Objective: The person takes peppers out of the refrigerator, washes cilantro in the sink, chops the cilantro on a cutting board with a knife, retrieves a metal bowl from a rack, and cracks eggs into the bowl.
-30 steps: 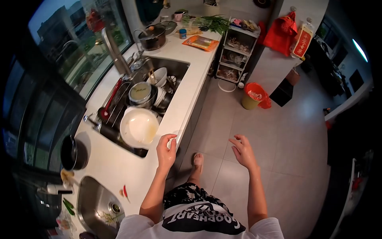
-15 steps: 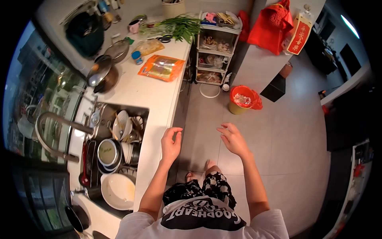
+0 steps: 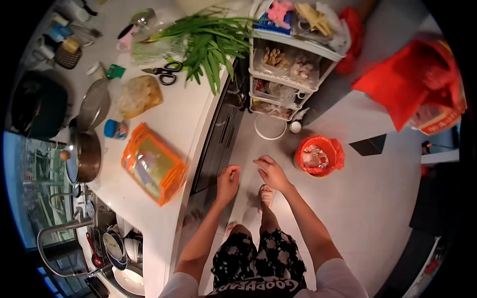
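My left hand (image 3: 228,185) is in the air beside the counter's front edge, its fingers loosely bent and holding nothing. My right hand (image 3: 272,174) hovers over the floor to its right, empty, with thumb and fingers apart. Nearest on the counter (image 3: 164,223) lies an orange-edged plastic packet (image 3: 155,166). Behind it are a blue-lidded jar (image 3: 116,129), a bag of yellowish food (image 3: 140,97), black-handled scissors (image 3: 168,73) and a bunch of green leafy vegetables (image 3: 211,47). Neither hand touches any of these.
A red-lined trash bin (image 3: 338,155) stands on the floor ahead to the right. Beyond the counter's end is a tiered storage rack (image 3: 285,79). A lidded pot (image 3: 85,154) stands at left, near a sink holding bowls (image 3: 130,279). A red bag (image 3: 412,74) hangs at right.
I have stepped forward along the counter. The packet, scissors, rack and bin appear closer, and the sink has slid toward the lower left. Both hands stay empty and are nearer each other.
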`<action>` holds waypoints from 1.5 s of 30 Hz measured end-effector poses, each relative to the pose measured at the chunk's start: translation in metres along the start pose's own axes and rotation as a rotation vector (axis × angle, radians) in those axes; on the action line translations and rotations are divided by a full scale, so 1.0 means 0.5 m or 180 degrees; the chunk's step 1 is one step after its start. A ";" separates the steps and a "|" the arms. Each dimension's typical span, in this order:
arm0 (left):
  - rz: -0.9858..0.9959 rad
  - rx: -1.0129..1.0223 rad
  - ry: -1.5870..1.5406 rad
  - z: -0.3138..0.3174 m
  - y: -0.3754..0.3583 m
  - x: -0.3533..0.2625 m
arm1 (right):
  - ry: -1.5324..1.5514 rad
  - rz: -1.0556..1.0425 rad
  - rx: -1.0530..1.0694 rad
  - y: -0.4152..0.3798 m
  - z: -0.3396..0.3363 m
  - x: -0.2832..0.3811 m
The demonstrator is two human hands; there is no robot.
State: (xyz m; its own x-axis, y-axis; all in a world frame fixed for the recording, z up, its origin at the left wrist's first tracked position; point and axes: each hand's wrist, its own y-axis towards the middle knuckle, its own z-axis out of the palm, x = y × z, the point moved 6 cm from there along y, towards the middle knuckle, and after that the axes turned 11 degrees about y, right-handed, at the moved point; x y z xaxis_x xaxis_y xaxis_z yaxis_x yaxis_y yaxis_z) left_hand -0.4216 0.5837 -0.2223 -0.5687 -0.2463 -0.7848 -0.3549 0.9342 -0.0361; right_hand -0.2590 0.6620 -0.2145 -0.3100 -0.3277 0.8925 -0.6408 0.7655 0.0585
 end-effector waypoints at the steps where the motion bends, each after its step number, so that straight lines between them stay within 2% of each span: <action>1: -0.0144 0.0008 -0.0056 0.033 0.035 0.028 | 0.0232 0.0196 0.0114 0.038 0.023 -0.066; 3: -0.0279 -0.0012 -0.0024 0.096 0.099 0.095 | 0.0684 0.0578 0.0333 0.120 0.088 -0.211; 6: -0.0741 0.0249 -0.0222 0.210 0.146 0.274 | 0.1539 0.1289 0.0388 0.186 0.270 -0.479; 8: -0.1011 0.0274 -0.0590 0.259 0.143 0.355 | 0.2184 0.2077 0.0406 0.216 0.373 -0.585; 9: -0.1120 0.0261 -0.0763 0.280 0.147 0.393 | 0.2506 0.2437 0.0408 0.240 0.422 -0.627; 12: -0.1548 0.0229 -0.0947 0.309 0.113 0.463 | 0.3124 0.2482 0.0101 0.290 0.493 -0.634; 15: -0.2027 0.0255 -0.0662 0.326 0.073 0.521 | 0.3931 0.2773 -0.0103 0.307 0.581 -0.698; 16: -0.1998 0.0249 -0.0700 0.330 0.066 0.531 | 0.4222 0.2872 -0.0211 0.305 0.592 -0.713; 18: -0.1935 0.0215 -0.0806 0.340 0.055 0.544 | 0.4768 0.3061 -0.0423 0.296 0.601 -0.744; 21: -0.1926 0.0130 -0.0634 0.341 0.050 0.559 | 0.4140 0.2806 -0.0040 0.314 0.613 -0.754; 25: -0.1833 -0.0082 -0.0829 0.327 0.060 0.545 | 0.3986 0.3276 -0.0447 0.293 0.595 -0.753; 27: -0.1791 -0.0046 -0.0622 0.317 0.064 0.531 | 0.3923 0.3428 -0.0609 0.262 0.567 -0.760; 33: -0.2009 -0.0241 -0.1081 0.355 0.074 0.535 | 0.4315 0.3038 -0.0645 0.143 0.476 -0.842; 36: -0.1884 -0.0194 -0.1357 0.422 0.059 0.604 | 0.4082 0.3074 -0.0753 0.089 0.408 -0.857; 37: -0.1922 -0.0088 -0.1030 0.436 0.061 0.608 | 0.4020 0.3109 -0.0698 0.071 0.387 -0.861; 40: -0.2764 -0.0083 -0.0782 0.490 0.049 0.659 | 0.3842 0.3178 -0.0532 0.043 0.345 -0.858; 41: -0.2797 -0.0319 -0.1138 0.506 0.050 0.664 | 0.3780 0.3191 -0.0478 0.041 0.338 -0.851; 45: -0.3509 -0.0130 0.0448 0.508 0.098 0.659 | 0.3567 0.3368 -0.0452 0.050 0.339 -0.844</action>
State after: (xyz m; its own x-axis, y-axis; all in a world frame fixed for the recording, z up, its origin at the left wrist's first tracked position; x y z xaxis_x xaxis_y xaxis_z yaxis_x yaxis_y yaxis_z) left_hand -0.4379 0.6139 -0.6400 -0.0051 -0.9660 -0.2584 -0.7406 0.1773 -0.6482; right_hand -0.2632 0.7256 -0.6653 0.1453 0.8981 0.4152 -0.3861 0.4378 -0.8119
